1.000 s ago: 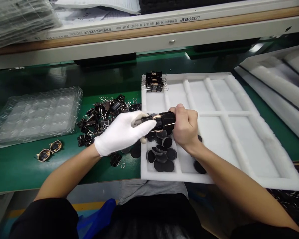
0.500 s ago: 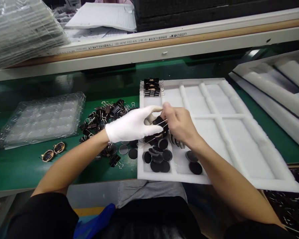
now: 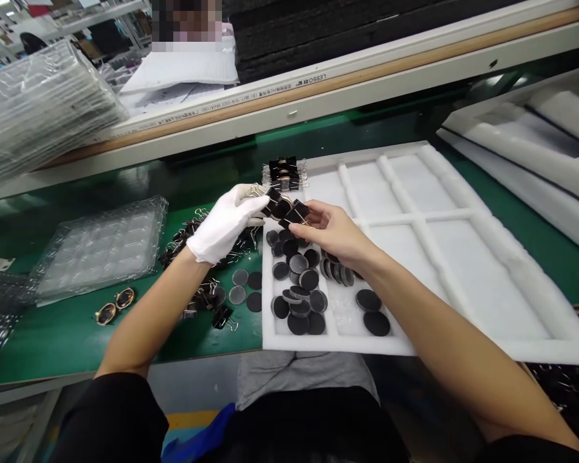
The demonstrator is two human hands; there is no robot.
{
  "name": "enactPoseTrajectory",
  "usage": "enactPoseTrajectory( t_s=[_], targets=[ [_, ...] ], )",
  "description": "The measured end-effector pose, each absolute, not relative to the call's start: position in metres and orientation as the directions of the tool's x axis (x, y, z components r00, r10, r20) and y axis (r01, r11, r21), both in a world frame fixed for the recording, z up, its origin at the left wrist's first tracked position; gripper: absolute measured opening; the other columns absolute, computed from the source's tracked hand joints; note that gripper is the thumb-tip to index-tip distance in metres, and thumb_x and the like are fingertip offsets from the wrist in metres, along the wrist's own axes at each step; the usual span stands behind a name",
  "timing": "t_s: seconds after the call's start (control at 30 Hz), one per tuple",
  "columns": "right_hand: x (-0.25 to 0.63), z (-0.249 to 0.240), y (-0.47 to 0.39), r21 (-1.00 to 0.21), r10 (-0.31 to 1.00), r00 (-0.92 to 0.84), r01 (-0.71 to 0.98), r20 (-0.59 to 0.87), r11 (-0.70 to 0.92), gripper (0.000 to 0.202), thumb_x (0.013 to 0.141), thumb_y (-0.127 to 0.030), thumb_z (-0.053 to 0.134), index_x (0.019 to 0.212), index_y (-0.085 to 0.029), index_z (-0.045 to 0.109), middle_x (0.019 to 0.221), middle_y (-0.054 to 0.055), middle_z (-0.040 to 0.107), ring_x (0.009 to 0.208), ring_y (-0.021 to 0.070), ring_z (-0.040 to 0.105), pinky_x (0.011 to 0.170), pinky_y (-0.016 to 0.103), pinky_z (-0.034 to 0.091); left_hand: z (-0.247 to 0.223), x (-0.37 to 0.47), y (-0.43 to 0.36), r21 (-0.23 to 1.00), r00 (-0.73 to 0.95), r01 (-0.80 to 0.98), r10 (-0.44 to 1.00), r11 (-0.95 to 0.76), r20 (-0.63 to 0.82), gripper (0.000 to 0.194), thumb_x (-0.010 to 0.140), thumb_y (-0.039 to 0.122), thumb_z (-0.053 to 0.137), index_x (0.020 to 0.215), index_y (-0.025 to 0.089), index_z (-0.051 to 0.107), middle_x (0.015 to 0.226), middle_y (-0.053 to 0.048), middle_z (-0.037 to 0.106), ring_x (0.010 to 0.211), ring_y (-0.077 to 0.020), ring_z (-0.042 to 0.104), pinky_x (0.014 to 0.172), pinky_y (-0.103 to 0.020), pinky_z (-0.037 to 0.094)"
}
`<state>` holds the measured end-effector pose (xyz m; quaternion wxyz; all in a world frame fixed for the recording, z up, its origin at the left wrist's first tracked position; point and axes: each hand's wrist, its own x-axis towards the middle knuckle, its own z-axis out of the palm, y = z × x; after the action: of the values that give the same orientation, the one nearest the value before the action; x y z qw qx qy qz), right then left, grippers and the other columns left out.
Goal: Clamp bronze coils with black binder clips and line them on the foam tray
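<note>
Clip assembly point(image 3: 284, 207): long axis left-to-right (right end lower); left hand point(image 3: 222, 225), right hand point(image 3: 338, 233) holding opposite ends.

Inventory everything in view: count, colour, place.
table: 1, green, across middle
rail: 1, white/brown, across back
foam tray: 1, white, centre-right
stacked foam pieces: several, white, right
clipped piece: 1, black/gold, above foam tray
corner clipped pieces: several, black/gold, foam tray's far-left corner
binder clips: many, black/silver, left of foam tray
discs: many, black/grey, foam tray and table
gold-rimmed lens pair: 1, dark, left
clear plastic trays: many, clear, left
papers: several, white, behind rail
slabs: several, black, top
co-worker: 1, blurred, top left
blue object: 1, blue, bottom
sleeves: 2, black, bottom
left hand: 1, white-gloved, holding clipped piece
right hand: 1, bare, holding clipped piece
</note>
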<state>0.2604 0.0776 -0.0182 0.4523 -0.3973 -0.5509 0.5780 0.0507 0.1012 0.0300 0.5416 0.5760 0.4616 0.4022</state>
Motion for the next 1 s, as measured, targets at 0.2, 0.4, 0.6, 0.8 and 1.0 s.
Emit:
enactPoseTrajectory(
  t_s=[0.2, 0.4, 0.6, 0.8, 1.0],
  targets=[
    [0.264, -0.021, 0.080, -0.999, 0.940, -0.340, -0.042, -0.012, -0.028, 0.042, 0.077, -0.035, 0.086, 0.113, -0.019, 0.071, 0.111, 0.008, 0.077, 0.101, 0.0244, 0.070, 0.094, 0.044, 0.057, 0.032, 0.033, 0.104, 0.875, 0.265, 0.438, 0.960, -0.205, 0.092, 0.047, 0.092, 0.062, 0.066, 0.109, 0.019, 0.074, 0.102, -0.006, 0.074, 0.079, -0.0134, 0.065, 0.067, -0.025, 0.052],
    [0.265, -0.020, 0.079, -0.997, 0.911, -0.406, 0.027, -0.075, -0.070, 0.042, 0.073, -0.037, 0.091, 0.106, -0.020, 0.073, 0.109, 0.008, 0.078, 0.097, 0.0242, 0.071, 0.093, 0.044, 0.057, 0.030, 0.029, 0.103, 0.811, 0.243, 0.542, 0.965, -0.219, 0.098, 0.061, 0.098, 0.071, 0.049, 0.081, 0.018, 0.073, 0.070, -0.004, 0.070, 0.060, -0.0144, 0.061, 0.060, -0.030, 0.044],
    [0.265, -0.018, 0.077, -0.993, 0.897, -0.425, 0.063, -0.120, -0.103, 0.044, 0.071, -0.040, 0.093, 0.104, -0.020, 0.074, 0.101, 0.007, 0.077, 0.089, 0.0223, 0.070, 0.082, 0.039, 0.057, 0.031, 0.034, 0.098, 0.407, 0.222, 0.841, 0.914, -0.356, 0.340, 0.068, 0.106, 0.055, 0.036, 0.052, 0.021, 0.060, 0.051, -0.003, 0.054, 0.056, -0.0165, 0.053, 0.066, -0.034, 0.035],
    [0.265, -0.018, 0.076, -0.993, 0.890, -0.442, 0.078, -0.109, -0.083, 0.041, 0.073, -0.044, 0.092, 0.101, -0.021, 0.073, 0.098, 0.006, 0.076, 0.088, 0.0225, 0.070, 0.083, 0.040, 0.058, 0.025, 0.038, 0.097, 0.417, 0.173, 0.831, 0.884, -0.368, 0.434, 0.062, 0.105, 0.050, 0.037, 0.060, 0.021, 0.067, 0.047, -0.003, 0.043, 0.061, -0.0198, 0.055, 0.066, -0.033, 0.034],
    [0.265, -0.016, 0.075, -0.995, 0.893, -0.439, 0.075, -0.099, -0.073, 0.039, 0.073, -0.043, 0.091, 0.099, -0.021, 0.072, 0.096, 0.006, 0.076, 0.089, 0.0227, 0.070, 0.084, 0.040, 0.058, 0.022, 0.037, 0.099, 0.363, 0.219, 0.843, 0.869, -0.397, 0.443, 0.052, 0.103, 0.048, 0.038, 0.084, 0.019, 0.077, 0.047, -0.002, 0.037, 0.063, -0.0224, 0.057, 0.068, -0.034, 0.036]
  ],
)
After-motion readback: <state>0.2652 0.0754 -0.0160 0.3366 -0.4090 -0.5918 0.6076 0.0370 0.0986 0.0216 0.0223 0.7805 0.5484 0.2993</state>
